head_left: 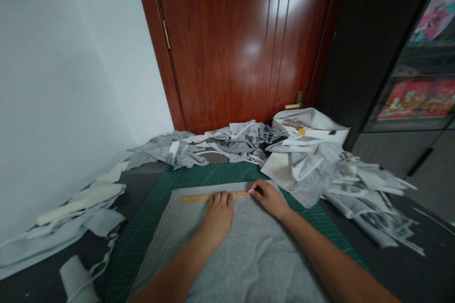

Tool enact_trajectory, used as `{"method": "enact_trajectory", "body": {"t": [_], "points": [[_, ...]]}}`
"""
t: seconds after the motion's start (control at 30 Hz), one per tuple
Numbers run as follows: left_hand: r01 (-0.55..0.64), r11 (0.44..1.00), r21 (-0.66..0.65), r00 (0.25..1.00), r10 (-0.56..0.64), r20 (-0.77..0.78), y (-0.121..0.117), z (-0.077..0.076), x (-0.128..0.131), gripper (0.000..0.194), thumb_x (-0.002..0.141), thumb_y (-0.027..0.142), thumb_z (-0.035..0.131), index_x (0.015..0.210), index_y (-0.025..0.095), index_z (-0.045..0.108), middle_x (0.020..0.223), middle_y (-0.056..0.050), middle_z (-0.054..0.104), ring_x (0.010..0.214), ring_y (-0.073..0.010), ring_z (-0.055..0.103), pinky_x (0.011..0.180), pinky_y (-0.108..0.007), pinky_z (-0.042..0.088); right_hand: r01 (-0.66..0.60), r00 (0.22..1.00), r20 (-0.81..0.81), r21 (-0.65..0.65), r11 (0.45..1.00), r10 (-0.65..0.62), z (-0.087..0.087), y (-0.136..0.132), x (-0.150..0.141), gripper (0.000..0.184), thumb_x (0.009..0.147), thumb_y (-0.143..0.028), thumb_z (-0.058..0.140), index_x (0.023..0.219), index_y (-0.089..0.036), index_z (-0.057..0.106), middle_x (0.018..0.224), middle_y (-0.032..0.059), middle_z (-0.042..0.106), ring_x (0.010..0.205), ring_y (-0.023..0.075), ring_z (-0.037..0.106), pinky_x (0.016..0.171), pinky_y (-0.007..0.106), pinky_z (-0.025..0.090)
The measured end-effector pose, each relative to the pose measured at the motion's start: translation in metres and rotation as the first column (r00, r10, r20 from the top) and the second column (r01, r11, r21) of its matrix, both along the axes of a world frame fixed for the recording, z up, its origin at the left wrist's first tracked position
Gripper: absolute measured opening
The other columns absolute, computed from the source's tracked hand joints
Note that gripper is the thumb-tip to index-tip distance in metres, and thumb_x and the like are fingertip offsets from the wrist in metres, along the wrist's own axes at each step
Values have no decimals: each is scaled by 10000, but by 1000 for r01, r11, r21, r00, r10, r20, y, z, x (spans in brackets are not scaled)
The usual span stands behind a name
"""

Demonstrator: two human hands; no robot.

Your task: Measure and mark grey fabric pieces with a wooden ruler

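A thin wooden ruler [195, 198] lies across the upper part of a grey cloth [249, 241], roughly parallel to its far edge. My left hand [221, 208] presses on the middle of the ruler, fingers bent and close together, holding it against the cloth. At the ruler's right end, my right hand [268, 197] is closed in a pinch. A small white bit shows at its fingertips, too small to name. The cloth is spread out with slight wrinkles, and my forearms cover parts of it.
Under the cloth is a green gridded cutting mat [138, 236] on a dark table. Grey fabric scraps [245, 142] line the back, with more scraps [88, 222] at left. A white box [334, 135] and a fabric pile [316, 165] stand at right. Behind is a wooden door [227, 47].
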State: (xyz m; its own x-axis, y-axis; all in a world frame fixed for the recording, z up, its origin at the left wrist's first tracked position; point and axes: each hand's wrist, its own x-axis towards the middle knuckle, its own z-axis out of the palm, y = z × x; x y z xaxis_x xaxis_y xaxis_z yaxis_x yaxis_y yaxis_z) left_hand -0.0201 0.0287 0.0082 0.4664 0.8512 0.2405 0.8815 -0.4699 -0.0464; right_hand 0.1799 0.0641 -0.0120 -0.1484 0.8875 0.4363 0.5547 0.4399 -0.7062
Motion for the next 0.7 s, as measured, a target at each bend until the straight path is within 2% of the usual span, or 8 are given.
{"method": "enact_trajectory", "body": {"t": [0.7], "points": [[-19, 999, -28, 1000, 18, -23, -2, 5, 2, 400, 923, 185, 377, 1289, 81, 500, 1232, -176, 554, 1161, -290, 475, 1009, -456, 347, -9, 1000, -2, 4, 1000, 9, -1, 0, 1, 109, 838, -286, 524, 780, -199, 556, 760, 18, 592, 740, 178, 559, 708, 293, 421]]}}
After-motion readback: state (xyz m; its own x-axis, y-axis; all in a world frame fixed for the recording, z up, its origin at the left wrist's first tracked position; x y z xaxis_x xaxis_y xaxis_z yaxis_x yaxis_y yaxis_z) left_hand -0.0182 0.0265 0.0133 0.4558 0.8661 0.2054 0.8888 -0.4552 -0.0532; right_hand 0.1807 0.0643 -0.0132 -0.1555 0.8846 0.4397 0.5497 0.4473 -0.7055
